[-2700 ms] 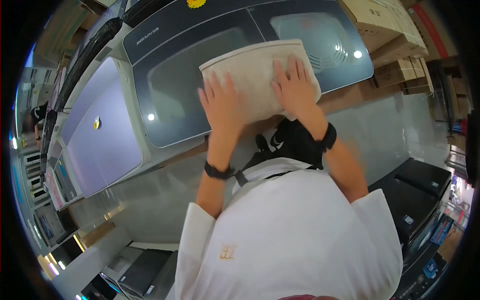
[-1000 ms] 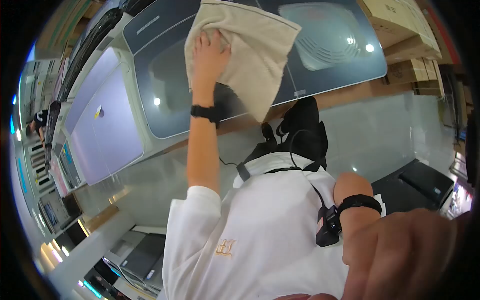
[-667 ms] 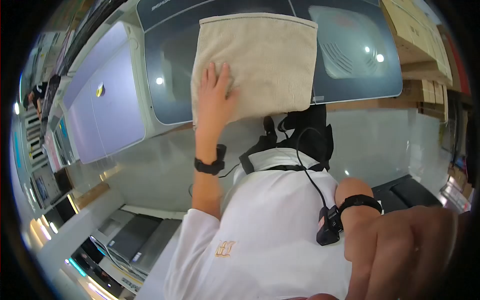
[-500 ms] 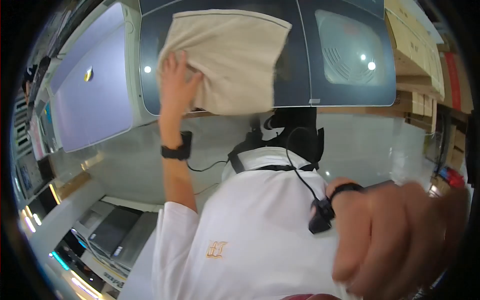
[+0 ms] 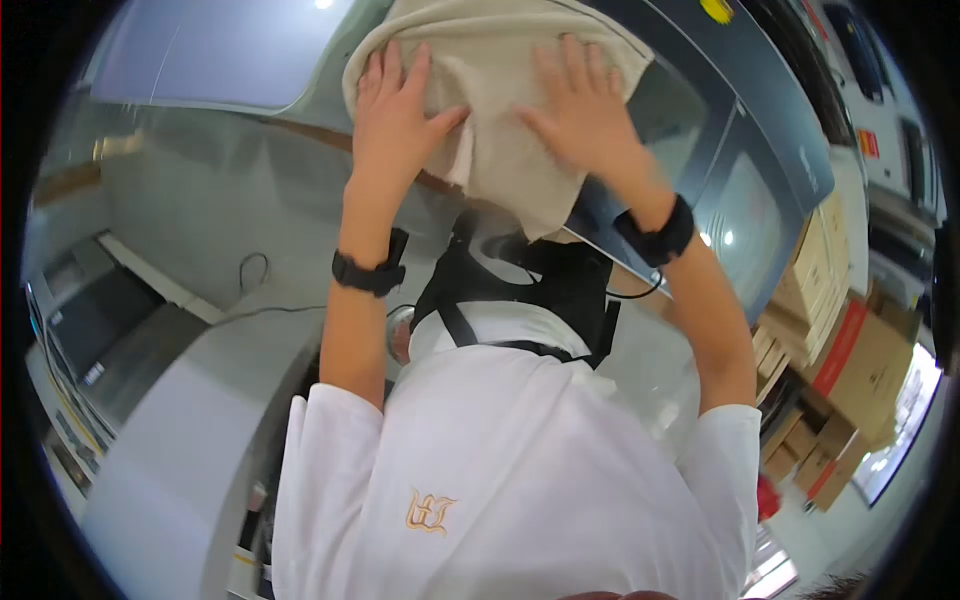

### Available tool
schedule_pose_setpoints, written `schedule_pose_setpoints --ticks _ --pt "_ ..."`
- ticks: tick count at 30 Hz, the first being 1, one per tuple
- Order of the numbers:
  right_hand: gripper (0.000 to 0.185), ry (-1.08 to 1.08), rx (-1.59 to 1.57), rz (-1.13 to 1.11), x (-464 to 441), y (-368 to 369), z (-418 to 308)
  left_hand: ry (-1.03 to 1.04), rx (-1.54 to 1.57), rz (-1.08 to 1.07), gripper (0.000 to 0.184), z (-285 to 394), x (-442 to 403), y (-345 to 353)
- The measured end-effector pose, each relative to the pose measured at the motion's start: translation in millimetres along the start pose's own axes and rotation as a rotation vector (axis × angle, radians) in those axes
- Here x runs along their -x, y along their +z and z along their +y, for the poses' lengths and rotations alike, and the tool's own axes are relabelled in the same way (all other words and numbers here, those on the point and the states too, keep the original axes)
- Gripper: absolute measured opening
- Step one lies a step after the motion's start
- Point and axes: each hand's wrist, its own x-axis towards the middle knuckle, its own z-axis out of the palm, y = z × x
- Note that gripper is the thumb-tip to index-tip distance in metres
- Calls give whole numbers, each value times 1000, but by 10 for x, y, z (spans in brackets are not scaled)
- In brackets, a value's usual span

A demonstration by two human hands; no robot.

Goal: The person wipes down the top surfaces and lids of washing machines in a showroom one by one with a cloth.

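A beige cloth (image 5: 500, 110) lies wrinkled over a dark glossy appliance top (image 5: 690, 90), one corner hanging past its near edge. My left hand (image 5: 395, 110) rests palm down on the cloth's left part, fingers spread and thumb pointing right, beside a fold. On the cloth's right part, my right hand (image 5: 585, 110) also presses flat with fingers apart. Neither hand grips the fabric. Black bands with small devices, the left one (image 5: 368, 272) and the right one (image 5: 658, 230), circle my wrists.
A pale lilac panel (image 5: 220, 50) adjoins on the left. Stacked cardboard boxes (image 5: 850, 370) and wooden crating (image 5: 805, 270) stand to the right. A grey floor (image 5: 210, 190) shows below the panels. Another dark-topped appliance (image 5: 130, 310) sits at lower left.
My right hand has come up from near the camera at lower right onto the cloth. The view has turned, and the cloth now sits higher in it. My left hand stays on the cloth.
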Motion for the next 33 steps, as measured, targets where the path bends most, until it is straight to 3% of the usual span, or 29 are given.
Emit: schedule_pose_setpoints --ticks 2,5,8,13,17,20,22,24,26,29,33 --pt "83 5 72 -5 -354 118 250 -39 -23 20 88 -166 -195 7" --pt "86 13 96 -97 -969 78 231 -255 383 -172 86 -465 -538 24" --pt "92 2 62 -114 -1206 133 255 -323 59 -90 89 -42 -531 2" --pt "97 -113 138 -250 -902 173 47 -196 -166 77 80 112 -286 121" --pt "93 -188 -57 -343 -542 -19 50 -75 -171 49 75 257 -120 46" --pt "91 -188 -106 -329 -817 92 164 -85 -252 -84 80 163 -234 131" --pt "92 -738 349 156 -1047 391 526 -110 -278 -276 88 181 -405 83" --pt "89 -39 -240 -437 -1216 -244 170 38 -446 -133 83 -64 -549 308" --pt "86 34 -209 -420 -1403 -42 242 126 -433 -68 76 -426 -786 634" --pt "81 -56 -391 -133 -1331 321 368 87 -355 -249 78 -701 -1164 696" --pt "77 41 -257 -88 -932 251 194 -4 -320 -385 86 -214 -1056 389"
